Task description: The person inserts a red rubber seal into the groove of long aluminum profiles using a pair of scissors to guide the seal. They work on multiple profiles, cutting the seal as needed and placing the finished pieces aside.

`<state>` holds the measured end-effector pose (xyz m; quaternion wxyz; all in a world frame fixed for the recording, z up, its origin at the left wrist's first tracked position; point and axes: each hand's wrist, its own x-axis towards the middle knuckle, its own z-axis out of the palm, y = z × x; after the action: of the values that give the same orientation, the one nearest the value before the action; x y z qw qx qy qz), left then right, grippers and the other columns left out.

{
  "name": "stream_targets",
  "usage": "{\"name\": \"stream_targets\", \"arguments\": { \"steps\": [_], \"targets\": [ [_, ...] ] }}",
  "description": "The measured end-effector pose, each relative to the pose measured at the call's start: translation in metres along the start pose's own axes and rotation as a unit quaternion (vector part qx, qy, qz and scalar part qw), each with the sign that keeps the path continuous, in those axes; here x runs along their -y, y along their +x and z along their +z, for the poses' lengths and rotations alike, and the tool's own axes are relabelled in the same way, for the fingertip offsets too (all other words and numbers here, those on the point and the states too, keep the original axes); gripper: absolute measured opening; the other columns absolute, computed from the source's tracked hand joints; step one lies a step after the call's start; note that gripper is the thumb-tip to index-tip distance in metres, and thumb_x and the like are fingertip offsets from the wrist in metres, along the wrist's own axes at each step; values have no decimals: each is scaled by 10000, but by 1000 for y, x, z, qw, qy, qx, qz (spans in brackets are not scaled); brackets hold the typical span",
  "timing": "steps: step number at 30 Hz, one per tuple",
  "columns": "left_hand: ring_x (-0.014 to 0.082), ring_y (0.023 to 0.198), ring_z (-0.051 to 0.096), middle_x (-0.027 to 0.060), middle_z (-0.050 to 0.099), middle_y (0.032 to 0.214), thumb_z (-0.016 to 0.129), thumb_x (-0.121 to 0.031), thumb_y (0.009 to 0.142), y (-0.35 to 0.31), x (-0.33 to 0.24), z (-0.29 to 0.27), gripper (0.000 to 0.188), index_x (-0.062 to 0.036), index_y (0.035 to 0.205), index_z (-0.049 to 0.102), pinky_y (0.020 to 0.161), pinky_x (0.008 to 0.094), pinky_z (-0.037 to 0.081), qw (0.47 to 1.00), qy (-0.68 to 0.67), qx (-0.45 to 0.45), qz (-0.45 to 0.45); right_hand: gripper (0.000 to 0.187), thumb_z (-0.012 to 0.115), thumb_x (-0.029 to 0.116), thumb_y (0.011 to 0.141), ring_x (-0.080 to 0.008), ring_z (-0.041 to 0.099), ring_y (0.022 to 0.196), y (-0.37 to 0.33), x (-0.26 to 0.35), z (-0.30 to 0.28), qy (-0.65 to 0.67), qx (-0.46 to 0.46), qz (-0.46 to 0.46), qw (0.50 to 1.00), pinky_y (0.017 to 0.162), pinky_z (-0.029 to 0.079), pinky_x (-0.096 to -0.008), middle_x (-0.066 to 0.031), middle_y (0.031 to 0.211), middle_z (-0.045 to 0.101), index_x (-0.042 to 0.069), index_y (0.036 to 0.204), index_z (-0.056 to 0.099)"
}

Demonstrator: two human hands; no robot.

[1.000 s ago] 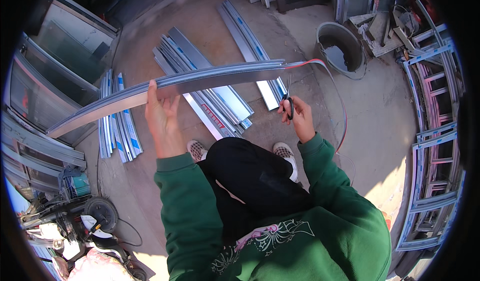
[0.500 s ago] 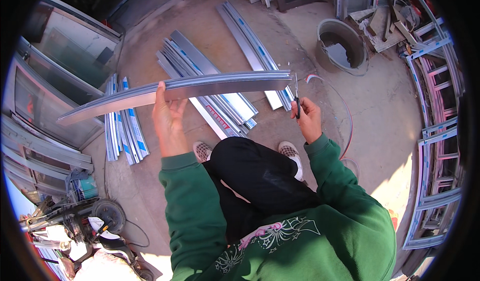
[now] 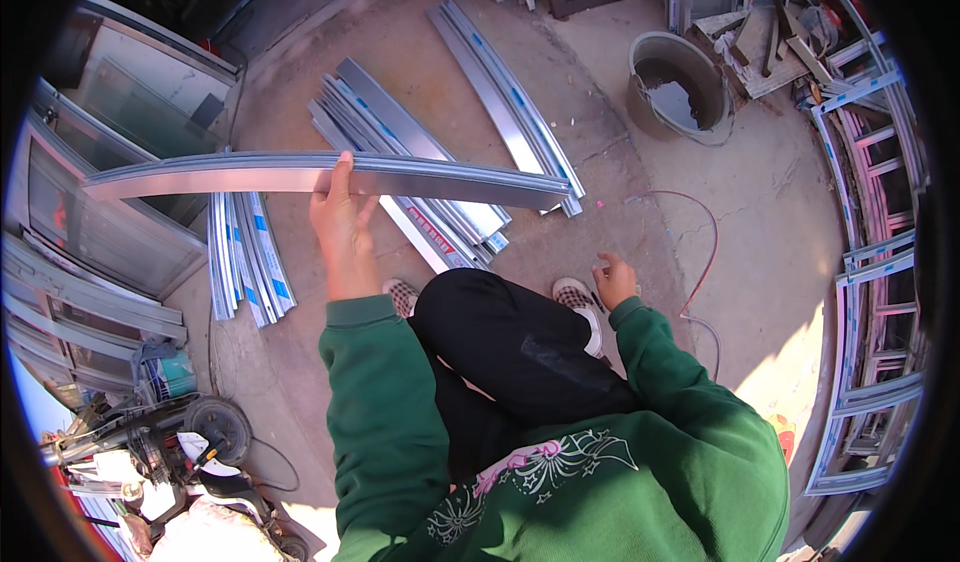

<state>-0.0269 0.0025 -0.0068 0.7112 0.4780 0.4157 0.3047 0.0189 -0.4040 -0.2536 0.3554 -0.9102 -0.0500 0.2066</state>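
A long silver-grey metal profile [image 3: 440,183] stretches across in front of me, raised above the floor. My left hand [image 3: 345,227] grips it near its middle, thumb on the near face and fingers behind. Lower down, beside my shoe [image 3: 575,294], my right hand [image 3: 617,280] is closed and apart from the profile. The scissors seen in it earlier are almost wholly hidden by the fingers now. Beneath the profile lies a stack of similar metal profiles [image 3: 440,224] with blue and red printed film. Another bundle [image 3: 505,102] lies farther off to the right.
A smaller bundle of profiles [image 3: 250,262] lies to the left, near leaning glazed panels [image 3: 130,112]. Far right stand a grey bucket [image 3: 678,87] and a board with scraps [image 3: 760,52]. Window frames [image 3: 870,282] line the right side. A thin red hose [image 3: 714,232] curves over the floor.
My right hand has drawn back down from the profile's right end, taking the scissors from there. The profile has shifted left, and its right end has dipped.
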Motion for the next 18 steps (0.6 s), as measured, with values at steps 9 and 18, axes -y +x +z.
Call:
{"name": "stream_targets", "arguments": {
  "steps": [9, 18],
  "targets": [
    [194, 1033, 629, 66, 645, 1102, 840, -288, 844, -26, 38, 61, 541, -30, 1239, 575, 807, 422, 564, 987, 156, 39, 25, 847, 827, 163, 734, -367, 529, 1266, -14, 213, -33, -75, -182, -394, 898, 1111, 374, -482, -181, 1455, 500, -5, 1458, 421],
    [224, 1144, 628, 163, 612, 1288, 738, -307, 935, -42, 42, 69, 589, 66, 1345, 535, 875, 362, 562, 945, 214, 242, 40, 720, 849, 310, 722, -420, 644, 933, 49, 129, 17, 97, -66, -176, 977, 814, 514, -470, -252, 1035, 647, -37, 1249, 501]
  ]
}}
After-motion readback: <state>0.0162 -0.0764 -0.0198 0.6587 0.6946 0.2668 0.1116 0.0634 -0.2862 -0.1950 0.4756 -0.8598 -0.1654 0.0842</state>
